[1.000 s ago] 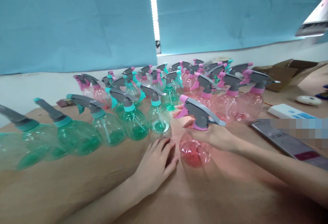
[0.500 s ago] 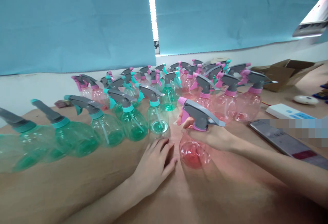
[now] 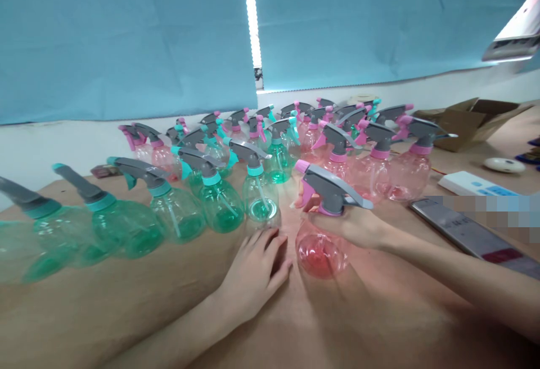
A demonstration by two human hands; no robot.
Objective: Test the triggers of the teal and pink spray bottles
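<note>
My right hand (image 3: 356, 224) is wrapped round the neck of a pink spray bottle (image 3: 321, 252) with a grey and pink trigger head (image 3: 331, 192), a finger curled at the trigger. The bottle stands on the brown table (image 3: 126, 307). My left hand (image 3: 255, 273) lies flat on the table just left of that bottle, fingers stretched out and holding nothing. Its fingertips are near the base of a clear green spray bottle (image 3: 261, 197).
Several green spray bottles (image 3: 126, 225) line the left, several pink ones (image 3: 379, 169) stand at the back right. A phone (image 3: 472, 237), a white box (image 3: 476, 184), a white round object (image 3: 504, 164) and a cardboard box (image 3: 472, 118) lie at the right. Blue curtain (image 3: 126, 37) behind.
The finger at the pink bottle's trigger has curled in closer. Both hands stay in nearly the same place.
</note>
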